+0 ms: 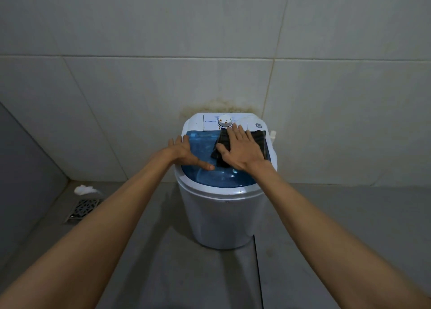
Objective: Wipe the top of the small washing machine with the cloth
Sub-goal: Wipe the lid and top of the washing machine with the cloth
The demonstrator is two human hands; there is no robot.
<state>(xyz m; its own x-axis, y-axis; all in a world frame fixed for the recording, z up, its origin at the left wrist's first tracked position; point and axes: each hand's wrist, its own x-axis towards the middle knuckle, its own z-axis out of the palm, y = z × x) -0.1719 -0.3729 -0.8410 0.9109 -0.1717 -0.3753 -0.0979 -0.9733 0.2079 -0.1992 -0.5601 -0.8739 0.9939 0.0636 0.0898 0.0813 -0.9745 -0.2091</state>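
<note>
Here we press the cloth (pixel 254 143) flat on the washer's blue lid (pixel 205 150).
Our right hand (pixel 240 149) lies open-palmed on the dark cloth at the lid's right rear, just below the dial (pixel 225 120). The unwiped lid stretches leftward toward our left hand (pixel 186 152), splayed, gripping nothing, steadying the washing machine (pixel 219 220).

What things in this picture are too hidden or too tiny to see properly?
In the head view:
- The middle of the cloth is covered by the right hand.
- The words on the control panel around the dial are too small to read.
- The inside of the washing machine is hidden under the tinted blue lid.
- The left hand covers the lid's left edge.
</note>
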